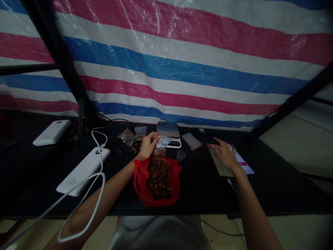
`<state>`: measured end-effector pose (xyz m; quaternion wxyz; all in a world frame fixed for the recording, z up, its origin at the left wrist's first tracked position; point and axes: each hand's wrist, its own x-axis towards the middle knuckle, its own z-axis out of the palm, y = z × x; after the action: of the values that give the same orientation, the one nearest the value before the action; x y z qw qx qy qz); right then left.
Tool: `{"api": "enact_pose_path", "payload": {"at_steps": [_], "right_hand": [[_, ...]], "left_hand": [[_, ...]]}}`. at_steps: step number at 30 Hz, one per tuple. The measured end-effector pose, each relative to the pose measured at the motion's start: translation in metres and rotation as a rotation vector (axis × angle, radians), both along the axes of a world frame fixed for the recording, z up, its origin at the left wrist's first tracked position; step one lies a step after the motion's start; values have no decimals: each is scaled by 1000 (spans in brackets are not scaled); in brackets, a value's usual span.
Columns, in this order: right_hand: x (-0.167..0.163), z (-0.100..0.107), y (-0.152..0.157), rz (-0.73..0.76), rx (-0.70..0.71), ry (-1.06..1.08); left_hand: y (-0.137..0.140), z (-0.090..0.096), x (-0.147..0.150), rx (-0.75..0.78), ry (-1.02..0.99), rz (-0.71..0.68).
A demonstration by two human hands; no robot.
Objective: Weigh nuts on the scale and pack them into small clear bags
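Black flat tabletop (197,194), head view. Left hand (148,145) pinches the top of a small transparent plastic bag (159,150), fingers narrow; brown pieces show low in it. That bag sits just beyond a red crinkled plastic bag (176,185), which stands open near the front edge, loaded with small brown dried pieces (158,178). Right hand (225,155) has fingers spread wide, nothing gripped, over a flat tablet with a lit screen (244,163); contact with the screen, cannot tell.

Behind the small bag: a white scale with a grey square plate (168,129). Right of the scale, a flat stack of clear plastic sleeves (191,141); nearer the front, a small round clear plastic cup (181,155). Left of the left hand: two transparent bags with brown contents, one (126,135) tilted, the other (141,130) just beside it; loose brown bits near them. Farther left, a long white power bank (80,172) with a white looped cable (103,187), then another white rounded block (52,132). Striped red, white and blue plastic sheet (182,69) hangs behind.
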<state>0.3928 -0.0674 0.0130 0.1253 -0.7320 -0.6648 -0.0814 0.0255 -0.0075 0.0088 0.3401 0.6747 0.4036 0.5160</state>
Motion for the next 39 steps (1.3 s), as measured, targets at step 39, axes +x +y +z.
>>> {"api": "enact_pose_path", "payload": {"at_steps": [39], "right_hand": [[-189,8,23,457,96,1035]], "left_hand": [[-24,10,4,425,479,206]]}}
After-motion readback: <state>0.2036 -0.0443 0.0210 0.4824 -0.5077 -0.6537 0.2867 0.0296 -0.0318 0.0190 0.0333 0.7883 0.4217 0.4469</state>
